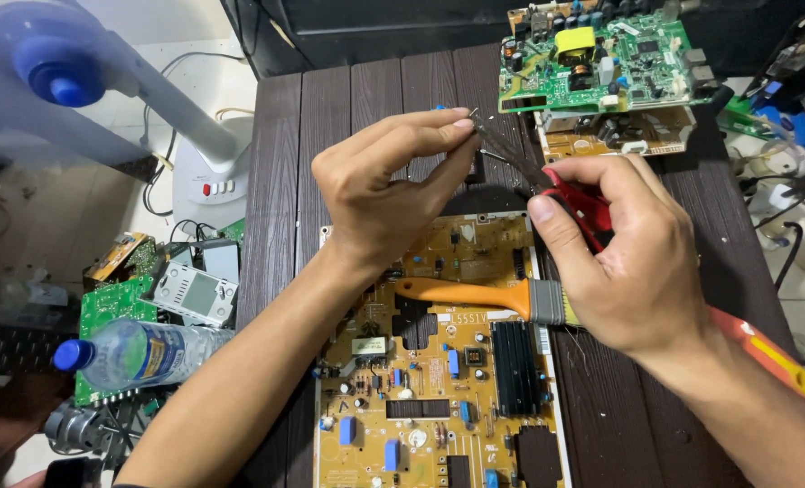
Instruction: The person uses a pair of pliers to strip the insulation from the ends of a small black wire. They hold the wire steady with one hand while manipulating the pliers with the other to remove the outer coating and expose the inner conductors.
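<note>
My left hand (386,183) pinches a small dark component (476,168) between thumb and forefinger, above a tan circuit board (439,398). My right hand (627,255) grips red-handled pliers (583,206), and their dark jaws reach up to the small component at my left fingertips. A paintbrush with an orange handle (461,293) lies across the tan board, its bristle end hidden under my right hand. The board rests on a dark wooden table (280,181).
A green circuit board (601,59) stacked on a tan one sits at the table's far right. A plastic water bottle (140,351), more green boards and a white fan base (211,176) are off the left edge. An orange-and-yellow tool (773,352) lies under my right wrist.
</note>
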